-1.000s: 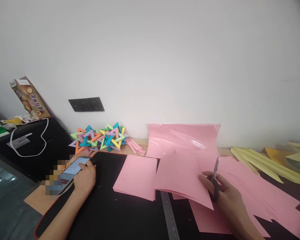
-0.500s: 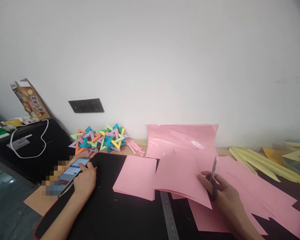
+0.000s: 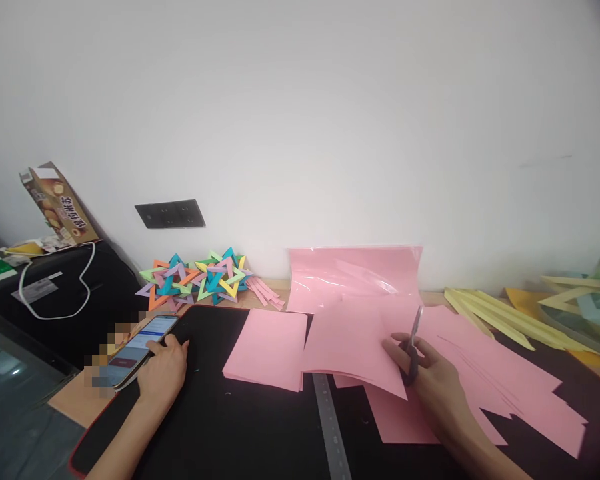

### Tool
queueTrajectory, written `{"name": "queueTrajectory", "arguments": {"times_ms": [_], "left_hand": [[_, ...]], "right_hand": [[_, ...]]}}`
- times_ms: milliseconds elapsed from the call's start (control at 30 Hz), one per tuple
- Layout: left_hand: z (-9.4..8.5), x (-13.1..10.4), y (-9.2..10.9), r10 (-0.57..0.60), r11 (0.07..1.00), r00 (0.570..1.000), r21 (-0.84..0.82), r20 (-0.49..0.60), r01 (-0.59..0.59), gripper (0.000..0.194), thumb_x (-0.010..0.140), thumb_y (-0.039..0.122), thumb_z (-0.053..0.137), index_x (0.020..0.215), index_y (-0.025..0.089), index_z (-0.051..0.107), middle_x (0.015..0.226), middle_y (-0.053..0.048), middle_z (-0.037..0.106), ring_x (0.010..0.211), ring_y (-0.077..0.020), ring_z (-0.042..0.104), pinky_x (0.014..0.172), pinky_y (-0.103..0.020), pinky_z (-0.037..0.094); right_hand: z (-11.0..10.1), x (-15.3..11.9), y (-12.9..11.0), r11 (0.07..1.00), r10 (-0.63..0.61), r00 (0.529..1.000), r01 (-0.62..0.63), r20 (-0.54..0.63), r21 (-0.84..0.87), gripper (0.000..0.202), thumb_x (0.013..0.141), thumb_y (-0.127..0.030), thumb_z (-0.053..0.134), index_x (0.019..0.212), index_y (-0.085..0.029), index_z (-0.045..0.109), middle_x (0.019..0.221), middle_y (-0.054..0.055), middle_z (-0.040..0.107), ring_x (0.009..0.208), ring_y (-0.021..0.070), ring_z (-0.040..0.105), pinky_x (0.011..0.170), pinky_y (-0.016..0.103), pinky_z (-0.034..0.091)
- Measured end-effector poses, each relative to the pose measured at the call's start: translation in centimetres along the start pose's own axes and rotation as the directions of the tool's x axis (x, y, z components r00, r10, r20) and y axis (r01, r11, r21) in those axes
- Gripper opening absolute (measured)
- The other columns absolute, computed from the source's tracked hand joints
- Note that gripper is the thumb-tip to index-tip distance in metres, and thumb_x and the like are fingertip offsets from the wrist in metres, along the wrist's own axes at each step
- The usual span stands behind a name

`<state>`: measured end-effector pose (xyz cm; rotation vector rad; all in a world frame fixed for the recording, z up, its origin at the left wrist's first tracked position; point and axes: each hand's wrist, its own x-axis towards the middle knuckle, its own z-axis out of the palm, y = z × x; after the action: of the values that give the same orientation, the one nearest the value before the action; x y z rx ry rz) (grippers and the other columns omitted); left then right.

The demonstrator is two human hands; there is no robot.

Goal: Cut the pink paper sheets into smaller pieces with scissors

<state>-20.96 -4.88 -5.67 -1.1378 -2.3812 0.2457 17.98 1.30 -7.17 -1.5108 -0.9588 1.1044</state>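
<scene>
My left hand (image 3: 164, 370) rests on the lit screen of a smartphone (image 3: 147, 337), fingers apart and bent, with one fingertip on the glass. It grips nothing. In my right hand (image 3: 433, 383) is a pair of scissors (image 3: 414, 347), blades pointing up and dark handles inside my fingers. Under that hand lies a slightly curled sheet of pink paper (image 3: 355, 347), on top of other pink sheets (image 3: 505, 373). A neat stack of pink paper (image 3: 267, 347) lies between my hands. Partly beneath the sheets, a metal ruler (image 3: 331, 427) points toward me.
Two colourful folded-paper stars (image 3: 220, 277) and pink strips (image 3: 265, 291) sit against the wall. A pink sheet in a clear sleeve (image 3: 355, 270) leans behind. Yellow strips (image 3: 500, 317) lie at right. A black mat (image 3: 250, 427) covers the tabletop; a snack box (image 3: 60, 203) stands far left.
The view has shifted slightly, so things on the right appear further left. My left fingertip has moved lower on the phone screen. My right hand still holds the scissors.
</scene>
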Motion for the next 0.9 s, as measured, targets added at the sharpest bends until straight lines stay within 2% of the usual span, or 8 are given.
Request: {"name": "queueTrajectory", "arguments": {"times_ms": [200, 333, 433, 533, 633, 733, 800, 900], "left_hand": [[0.1, 0.2, -0.1, 0.009, 1.000, 1.000, 0.003, 0.016, -0.009, 0.045, 0.094, 0.034, 0.019, 0.095, 0.002, 0.051, 0.088, -0.022, 0.056, 0.063, -0.0286, 0.065, 0.051, -0.032, 0.044], [-1.1, -0.2, 0.5, 0.009, 0.999, 1.000, -0.041, 0.001, -0.009, 0.041, 0.093, 0.033, 0.022, 0.098, 0.004, 0.050, 0.109, -0.028, 0.050, 0.063, -0.0280, 0.066, 0.050, -0.033, 0.045], [-3.4, -2.0, 2.5, 0.154, 0.931, 0.988, -0.335, -0.008, -0.148, 0.027, 0.090, 0.029, 0.033, 0.098, 0.013, 0.053, 0.114, -0.017, 0.052, 0.063, -0.0231, 0.065, 0.050, -0.033, 0.045], [-6.4, -4.9, 5.9, 0.441, 0.483, 0.885, -0.792, -0.149, -0.373, 0.016, 0.087, 0.028, 0.041, 0.091, 0.021, 0.055, 0.083, -0.002, 0.063, 0.068, -0.0163, 0.062, 0.060, -0.026, 0.047], [-9.4, -7.1, 9.6, 0.629, 0.127, 0.776, -0.979, -0.042, -0.156, 0.032, 0.090, 0.041, 0.035, 0.083, 0.019, 0.056, 0.059, 0.001, 0.059, 0.046, -0.0116, 0.053, 0.049, -0.024, 0.045], [-11.8, -7.5, 12.5, 0.637, -0.134, 0.769, -0.976, 0.047, 0.171, 0.045, 0.087, 0.054, 0.035, 0.098, 0.014, 0.054, 0.071, -0.002, 0.060, 0.045, -0.0111, 0.055, 0.044, -0.025, 0.046], [-13.0, -6.9, 13.8, 0.645, -0.308, 0.762, -0.893, 0.057, 0.328, 0.052, 0.081, 0.052, 0.051, 0.114, 0.012, 0.047, 0.081, -0.006, 0.062, 0.062, -0.0146, 0.062, 0.056, -0.030, 0.053], [-13.9, -5.9, 15.2, 0.605, -0.429, 0.796, -0.849, -0.016, 0.309, 0.059, 0.066, 0.036, 0.075, 0.113, 0.010, 0.049, 0.083, -0.007, 0.066, 0.077, -0.0172, 0.064, 0.077, -0.034, 0.051]], "right_hand": [[-0.1, -0.2, -0.1, 0.999, 0.036, 0.999, -0.036, 0.030, 0.010, 0.054, 0.052, -0.053, 0.071, 0.091, -0.016, 0.063, 0.072, 0.004, 0.064, 0.062, 0.0179, 0.055, 0.049, 0.024, 0.041], [0.0, -0.4, -0.2, 0.999, 0.033, 0.999, -0.033, 0.031, 0.018, 0.054, 0.051, -0.053, 0.072, 0.089, -0.015, 0.063, 0.070, 0.004, 0.064, 0.060, 0.0187, 0.055, 0.048, 0.025, 0.041], [0.3, -0.6, -0.3, 0.999, 0.012, 0.999, -0.014, 0.031, 0.051, 0.053, 0.051, -0.053, 0.072, 0.087, -0.015, 0.063, 0.068, 0.003, 0.062, 0.059, 0.0176, 0.054, 0.048, 0.025, 0.041], [0.3, -1.0, -0.6, 0.997, -0.028, 0.999, 0.027, 0.022, 0.067, 0.049, 0.051, -0.050, 0.072, 0.085, -0.016, 0.062, 0.063, 0.001, 0.058, 0.058, 0.0155, 0.050, 0.048, 0.023, 0.039], [-0.3, -1.4, -1.4, 0.990, -0.100, 0.995, 0.101, -0.020, 0.098, 0.046, 0.053, -0.048, 0.072, 0.085, -0.017, 0.062, 0.062, -0.001, 0.054, 0.057, 0.0131, 0.046, 0.047, 0.022, 0.037], [-1.3, -1.4, -2.3, 0.969, -0.201, 0.977, 0.209, -0.072, 0.131, 0.044, 0.055, -0.047, 0.071, 0.085, -0.016, 0.061, 0.068, 0.001, 0.054, 0.055, 0.0111, 0.043, 0.045, 0.022, 0.035], [-1.9, -1.2, -2.8, 0.943, -0.286, 0.954, 0.297, -0.092, 0.147, 0.042, 0.057, -0.046, 0.071, 0.083, -0.015, 0.061, 0.068, 0.001, 0.054, 0.055, 0.0111, 0.044, 0.047, 0.022, 0.037], [-2.6, -0.7, -3.0, 0.905, -0.384, 0.915, 0.400, -0.123, 0.147, 0.037, 0.057, -0.042, 0.072, 0.080, -0.016, 0.060, 0.060, -0.002, 0.049, 0.052, 0.0098, 0.042, 0.046, 0.022, 0.036]]}}
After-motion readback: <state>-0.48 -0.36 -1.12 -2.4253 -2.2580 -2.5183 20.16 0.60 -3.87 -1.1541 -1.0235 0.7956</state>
